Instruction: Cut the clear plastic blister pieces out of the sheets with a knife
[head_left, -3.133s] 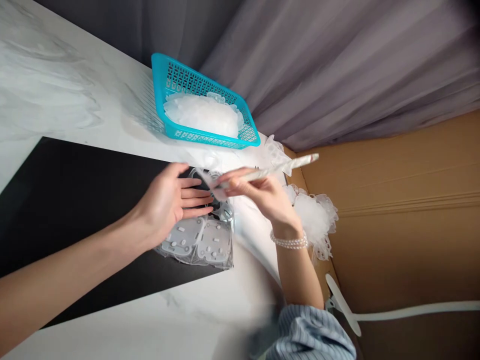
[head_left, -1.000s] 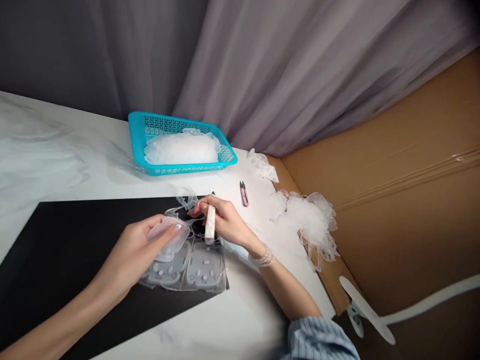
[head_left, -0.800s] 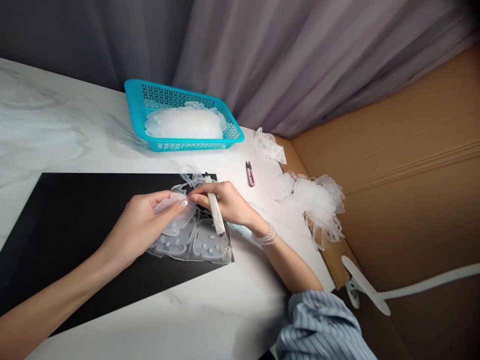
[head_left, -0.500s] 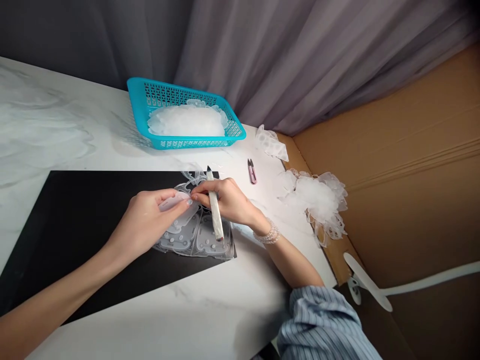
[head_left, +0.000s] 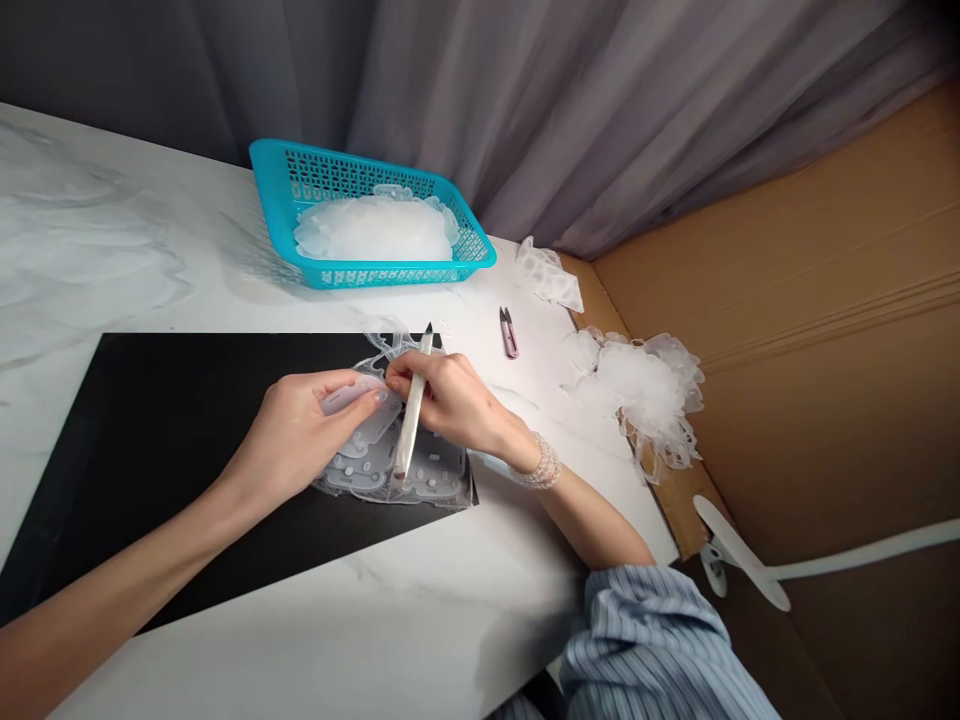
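My left hand (head_left: 311,425) pinches a translucent silicone piece (head_left: 351,393), rounded and frosted, between thumb and fingers. My right hand (head_left: 450,400) is closed close to the piece's right edge. It holds a slim white-handled tool (head_left: 412,420) with a dark pointed tip (head_left: 429,327), tilted upward between the fingers. Whether its fingertips also grip the piece's edge is hidden. Beneath both hands, a sheet of similar translucent pieces (head_left: 431,465) with small slots and holes lies on a black mat (head_left: 202,440). Stringy clear trimmings (head_left: 386,338) sit at the sheet's far edge.
A blue basket (head_left: 390,272) at the back holds a heap of translucent pieces (head_left: 375,228). Small pink thread snips (head_left: 509,333) lie to the right. Clear scrap (head_left: 549,274) and a larger scrap pile (head_left: 637,385) rest near the cardboard wall (head_left: 810,300). A white stand (head_left: 742,553) is at lower right.
The tool in my right hand has swung, its lower end now further left and its tip slightly right. My left hand still pinches the piece. The whole view has shifted slightly.
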